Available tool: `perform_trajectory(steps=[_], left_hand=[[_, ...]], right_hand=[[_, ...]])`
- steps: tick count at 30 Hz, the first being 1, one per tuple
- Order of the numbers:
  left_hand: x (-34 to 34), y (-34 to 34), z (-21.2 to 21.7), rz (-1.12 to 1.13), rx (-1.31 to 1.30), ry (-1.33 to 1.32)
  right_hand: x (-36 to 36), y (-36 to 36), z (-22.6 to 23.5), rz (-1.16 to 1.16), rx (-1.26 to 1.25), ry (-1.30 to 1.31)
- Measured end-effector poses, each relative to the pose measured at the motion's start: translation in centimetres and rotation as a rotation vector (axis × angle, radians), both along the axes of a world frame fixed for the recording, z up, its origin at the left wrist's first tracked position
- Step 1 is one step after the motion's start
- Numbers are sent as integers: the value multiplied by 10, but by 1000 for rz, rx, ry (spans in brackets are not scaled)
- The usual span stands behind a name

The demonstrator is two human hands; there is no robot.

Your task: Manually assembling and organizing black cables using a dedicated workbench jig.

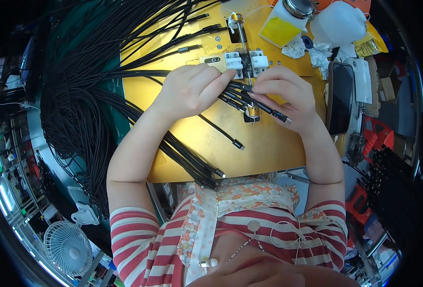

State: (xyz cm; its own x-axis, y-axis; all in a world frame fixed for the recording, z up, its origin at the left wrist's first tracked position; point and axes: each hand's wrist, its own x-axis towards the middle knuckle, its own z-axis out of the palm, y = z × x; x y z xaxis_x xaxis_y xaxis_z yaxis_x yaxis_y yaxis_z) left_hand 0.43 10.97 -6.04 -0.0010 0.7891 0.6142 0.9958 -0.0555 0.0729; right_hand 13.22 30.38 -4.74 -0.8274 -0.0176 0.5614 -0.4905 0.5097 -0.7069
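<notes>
My left hand (192, 88) grips a small bunch of thin black cables (235, 93) with metal-tipped plug ends, over a yellow work plate (249, 143). My right hand (288, 93) pinches the plug ends of the same cables, one tip (282, 116) sticking out past the fingers. Both hands sit just below a white and metal fixture (242, 61) bolted to the plate, with a brass-coloured part (252, 112) under the cables.
A big mass of black cables (82, 95) drapes over the left side. More plugs (206, 174) lie at the plate's near edge. A dark phone (340, 98), a white bottle with a yellow label (285, 21), crumpled tissue (321, 52) and a small fan (68, 246) are around.
</notes>
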Motion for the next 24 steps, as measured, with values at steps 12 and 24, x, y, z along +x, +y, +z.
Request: perform_trajectory(steps=[12,24], left_hand=[[-4,6,-12,104,-67,-89],[-5,3,-17,183,-241,-139]], right_hand=[[-14,12,-13,-157,54,-139],[-22,17,-27,-235,102,-255]])
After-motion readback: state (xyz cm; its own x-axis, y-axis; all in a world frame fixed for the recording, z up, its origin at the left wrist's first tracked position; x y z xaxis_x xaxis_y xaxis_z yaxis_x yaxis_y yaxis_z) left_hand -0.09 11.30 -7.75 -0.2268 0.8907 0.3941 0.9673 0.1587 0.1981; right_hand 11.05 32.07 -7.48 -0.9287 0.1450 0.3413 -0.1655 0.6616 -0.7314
